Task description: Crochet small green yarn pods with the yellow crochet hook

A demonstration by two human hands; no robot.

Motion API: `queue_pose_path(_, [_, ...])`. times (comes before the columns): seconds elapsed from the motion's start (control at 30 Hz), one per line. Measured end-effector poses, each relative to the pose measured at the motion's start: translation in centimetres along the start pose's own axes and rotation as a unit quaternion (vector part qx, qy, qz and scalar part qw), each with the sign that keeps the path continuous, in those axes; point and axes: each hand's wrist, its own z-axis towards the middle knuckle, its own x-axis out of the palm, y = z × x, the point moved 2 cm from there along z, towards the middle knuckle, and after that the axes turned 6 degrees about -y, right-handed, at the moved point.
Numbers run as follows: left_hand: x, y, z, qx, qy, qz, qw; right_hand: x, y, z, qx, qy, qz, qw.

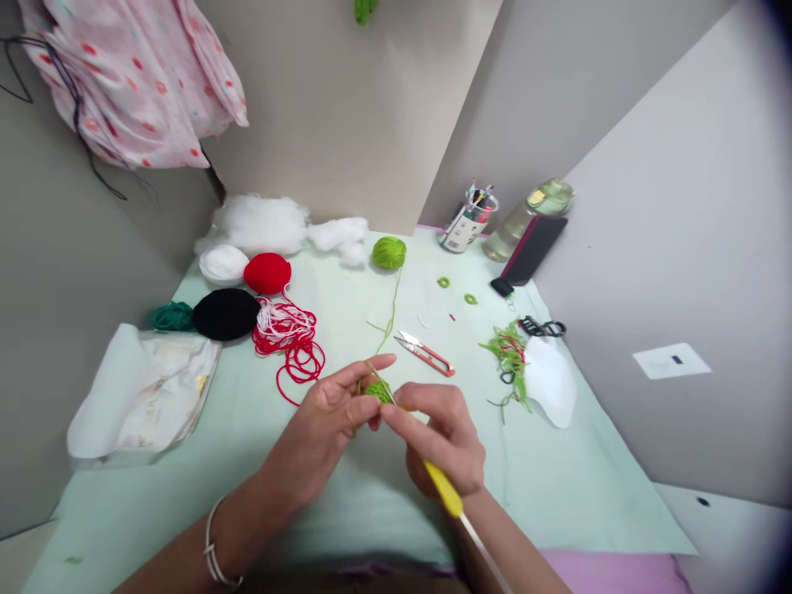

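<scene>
Between my hands is a small green crochet piece. My left hand pinches it from the left, with a strand of green yarn passing over the raised index finger. A crochet hook with a yellow grip is in my right hand, its metal tip at the edge of the piece. From the work, the strand runs up to a green yarn ball at the back of the table. Orange-handled thread snips lie just beyond my right hand. My fingers hide part of the crochet piece.
On the left are red yarn, black yarn, white stuffing, loose red and white strands and a notebook. Rightward stand a pen cup, a bottle, a phone and green yarn scraps.
</scene>
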Motion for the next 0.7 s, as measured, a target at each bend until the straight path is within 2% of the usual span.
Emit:
queue_pose_path(0.13, [0.0,-0.2,0.1,-0.029,0.031,-0.036,0.998,0.5,-0.7,0.8,0.109,-0.048,0.139,0.983])
queue_pose_path(0.3, [-0.5,-0.8,0.4,0.01,0.008,0.012,1.0,0.1,-0.8,1.8,0.2,-0.016,0.196,0.96])
queue_pose_path(0.4, [-0.9,-1.3,0.4,0.029,0.003,0.066,0.997,-0.2,-1.2,1.7,0.278,-0.029,0.253,0.926])
queue_pose_path(0.5, [-1.2,-1.6,0.4,0.028,0.017,0.1,0.994,-0.1,-2.2,1.5,0.387,-0.031,0.328,0.861])
queue_pose_path(0.6, [-1.2,-1.6,0.5,0.026,0.029,0.099,0.994,0.4,-3.2,1.6,0.493,0.0,0.424,0.759])
queue_pose_path(0.67, [-1.2,-1.5,0.6,0.037,0.031,0.088,0.995,0.9,-3.6,1.7,0.531,0.025,0.472,0.703])
queue_pose_path(0.7, [-1.2,-1.4,0.7,0.042,0.03,0.086,0.995,1.1,-3.6,1.7,0.536,0.034,0.481,0.694])
